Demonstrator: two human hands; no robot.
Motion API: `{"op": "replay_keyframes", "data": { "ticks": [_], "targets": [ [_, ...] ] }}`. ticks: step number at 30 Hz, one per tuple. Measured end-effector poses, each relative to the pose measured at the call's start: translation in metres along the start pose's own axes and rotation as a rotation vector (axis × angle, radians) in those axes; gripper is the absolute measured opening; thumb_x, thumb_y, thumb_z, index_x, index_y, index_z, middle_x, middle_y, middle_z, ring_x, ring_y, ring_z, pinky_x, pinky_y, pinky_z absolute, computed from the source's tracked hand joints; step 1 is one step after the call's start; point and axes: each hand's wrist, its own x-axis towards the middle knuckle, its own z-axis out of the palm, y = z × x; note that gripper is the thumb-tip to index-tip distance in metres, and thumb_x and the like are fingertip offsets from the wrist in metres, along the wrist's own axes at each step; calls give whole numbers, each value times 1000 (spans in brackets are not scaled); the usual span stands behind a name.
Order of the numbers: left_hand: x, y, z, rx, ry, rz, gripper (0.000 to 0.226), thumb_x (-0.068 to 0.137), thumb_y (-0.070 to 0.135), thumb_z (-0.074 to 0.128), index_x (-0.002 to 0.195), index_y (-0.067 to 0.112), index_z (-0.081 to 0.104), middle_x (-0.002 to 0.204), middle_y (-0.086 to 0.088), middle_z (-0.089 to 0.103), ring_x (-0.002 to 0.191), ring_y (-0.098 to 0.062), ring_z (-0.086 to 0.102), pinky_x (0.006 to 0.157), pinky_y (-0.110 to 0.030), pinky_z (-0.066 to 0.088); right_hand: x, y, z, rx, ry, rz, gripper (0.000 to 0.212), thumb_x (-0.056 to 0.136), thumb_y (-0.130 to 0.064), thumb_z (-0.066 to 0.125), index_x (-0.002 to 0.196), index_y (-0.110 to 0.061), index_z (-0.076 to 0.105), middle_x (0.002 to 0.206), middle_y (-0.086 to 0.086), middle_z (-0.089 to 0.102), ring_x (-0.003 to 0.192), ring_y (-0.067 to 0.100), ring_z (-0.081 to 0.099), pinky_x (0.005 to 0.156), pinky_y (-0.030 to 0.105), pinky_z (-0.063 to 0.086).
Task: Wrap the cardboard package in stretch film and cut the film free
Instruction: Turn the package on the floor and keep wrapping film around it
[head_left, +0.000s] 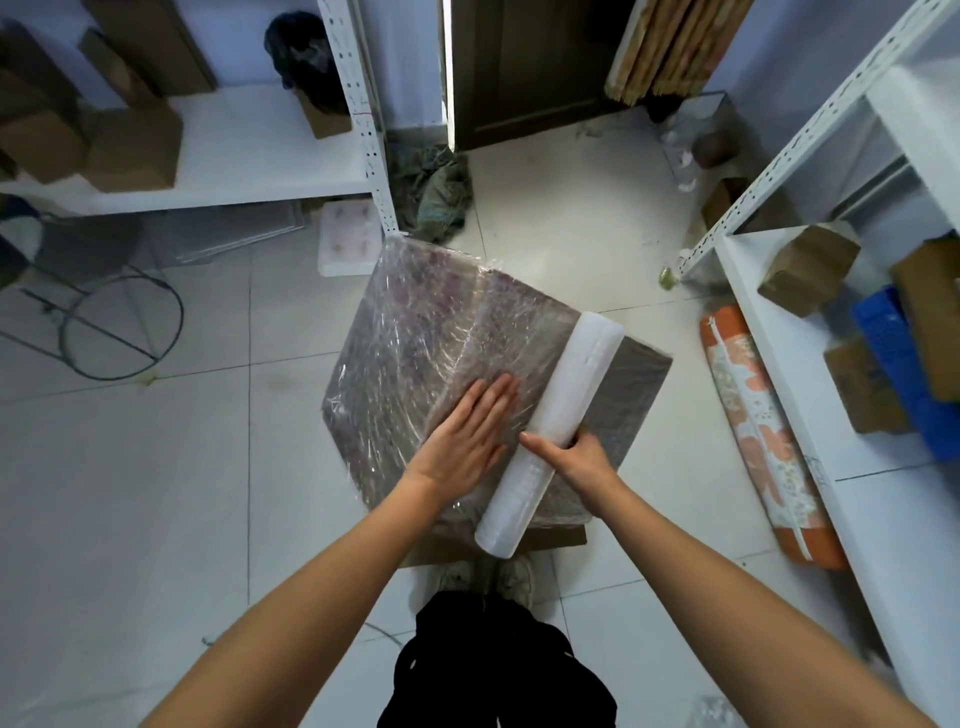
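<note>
From the head camera, the film roll (550, 431) lies across the cardboard package (415, 338) at frame centre, its long axis running from lower left to upper right. The left hand (467, 436) presses flat, fingers straight, on the film-covered face. The right hand (574, 457) grips the roll; its fingers are hidden behind it. Open tiled floor (156, 493) lies left; white shelving (810, 364) crowds the right.

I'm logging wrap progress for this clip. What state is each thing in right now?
cardboard package: partly wrapped, right edge bare
stretch film: covers the package's left and middle
film roll: lies on the package, film uncut
left hand: flat, pressing the film down
right hand: grips the roll
door: looks ajar
</note>
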Motion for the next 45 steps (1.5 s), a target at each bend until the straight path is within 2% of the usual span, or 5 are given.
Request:
{"op": "replay_keyframes", "data": {
  "ticks": [9, 17, 32, 36, 45],
  "targets": [
    [3, 3, -4, 8, -32, 4, 64, 101, 31, 16, 147, -10, 2, 155, -26, -3, 144, -40, -6, 117, -53, -10, -8, -7, 1, 21, 7, -23, 61, 72, -15, 80, 122, -9, 45, 117, 7, 57, 106, 20, 56, 92, 33, 48],
    [-1, 1, -1, -38, 11, -41, 59, 101, 29, 7, 148, -7, 5, 156, -21, 11, 145, -32, 9, 119, -49, -3, -12, 1, 14, 144, 69, -51, 58, 68, -9, 83, 116, -9, 50, 108, 8, 62, 106, 24, 60, 93, 39, 51],
    [2, -3, -2, -52, -16, -72, 61, 101, 32, 8, 149, -6, 11, 156, -20, 17, 146, -32, 15, 119, -49, -1, -6, -6, -9, 57, -75, -6, 94, 54, -25, 77, 136, -13, 33, 127, 12, 51, 113, 26, 53, 99, 45, 47],
    [3, -4, -2, -36, -35, -80, 62, 101, 32, 10, 149, -6, 11, 157, -22, 10, 146, -32, 10, 119, -49, -3, -5, -4, -10, -1, 26, -77, 80, 68, -9, 83, 133, -12, 35, 127, 7, 52, 115, 23, 52, 100, 42, 46],
    [-13, -4, 2, -63, -53, -101, 60, 102, 31, 14, 149, -6, 11, 157, -22, 5, 146, -32, 4, 119, -49, -4, 7, 9, -1, -68, 156, -9, 91, 63, -28, 87, 135, -9, 36, 129, 10, 50, 120, 26, 51, 102, 42, 45]
  ]
}}
